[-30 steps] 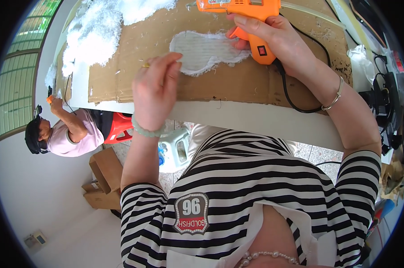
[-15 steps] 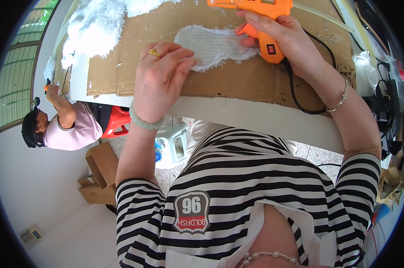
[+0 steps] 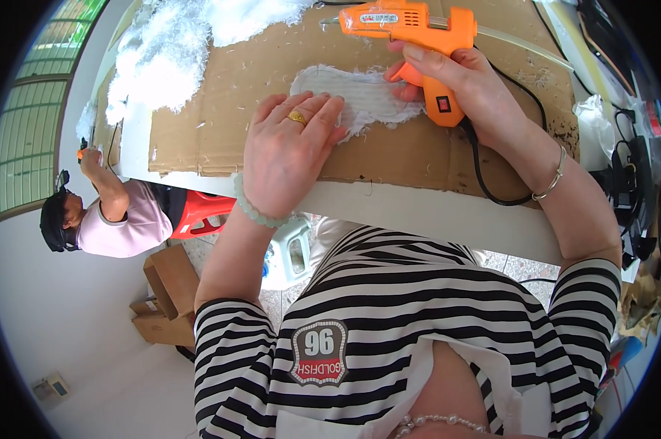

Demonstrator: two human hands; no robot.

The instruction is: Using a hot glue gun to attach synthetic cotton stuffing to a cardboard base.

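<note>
An orange hot glue gun (image 3: pixel 411 23) is gripped in my right hand (image 3: pixel 485 89), its nozzle toward the left and a clear glue stick out of its back end. Under it lies a flat, white, insole-shaped piece (image 3: pixel 363 91) with fuzzy, ragged edges; what it is exactly I cannot tell. My left hand (image 3: pixel 286 157) rests palm down over the near left end of that piece, fingers stretched out and hiding part of it. Some right fingertips hang close to the piece's right end.
Brown cardboard (image 3: pixel 220 110) covers the white table (image 3: pixel 389 208). Fluffy white stuffing (image 3: pixel 162 58) heaps at the far left. The gun's black cord (image 3: pixel 484 175) loops beside my right wrist. Another person (image 3: pixel 125 219) sits at left, near cardboard boxes (image 3: pixel 171 282).
My left hand has gone from curled fingers at the white piece's edge to lying flatter on it, further right. The glue gun sits slightly lower in view.
</note>
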